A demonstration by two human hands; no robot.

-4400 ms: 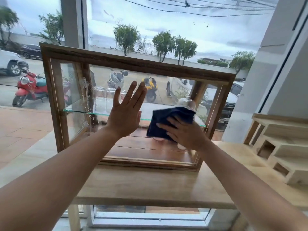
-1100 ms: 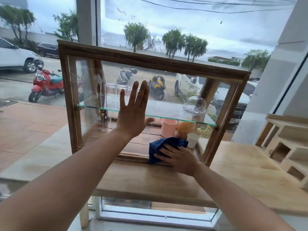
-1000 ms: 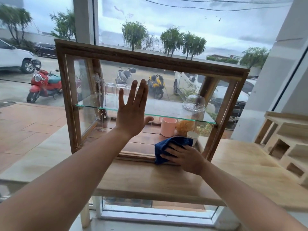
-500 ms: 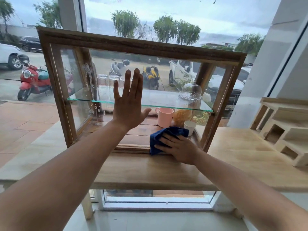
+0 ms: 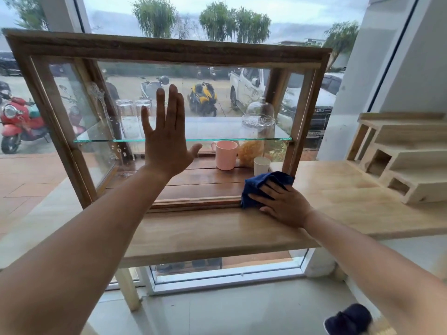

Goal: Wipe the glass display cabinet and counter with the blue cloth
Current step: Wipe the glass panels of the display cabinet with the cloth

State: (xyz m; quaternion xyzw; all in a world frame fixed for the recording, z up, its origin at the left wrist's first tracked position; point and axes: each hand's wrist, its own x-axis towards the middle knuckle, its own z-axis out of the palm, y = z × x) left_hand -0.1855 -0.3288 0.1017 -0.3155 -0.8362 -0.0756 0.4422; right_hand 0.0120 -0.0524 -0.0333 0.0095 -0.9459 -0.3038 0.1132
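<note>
A wood-framed glass display cabinet (image 5: 169, 50) stands on a light wooden counter (image 5: 205, 233) before a large window. My left hand (image 5: 167, 141) is pressed flat on the cabinet's front glass, fingers spread. My right hand (image 5: 283, 205) presses a dark blue cloth (image 5: 262, 183) against the cabinet's lower right corner, where the bottom frame meets the counter. Inside the cabinet are a glass shelf (image 5: 217, 139), a pink mug (image 5: 226, 154), a small white cup (image 5: 261, 165), clear glasses (image 5: 130, 117) and a glass dome jar (image 5: 258, 122).
A stepped wooden riser (image 5: 406, 160) sits on the counter at the far right. A white wall pillar (image 5: 377, 81) stands behind it. Below the counter are a tiled floor and a dark shoe (image 5: 348, 320). Parked scooters and cars show through the window.
My right hand has slid the cloth to the right along the cabinet's bottom edge, from lower middle to the right corner. My left hand stays flat on the glass.
</note>
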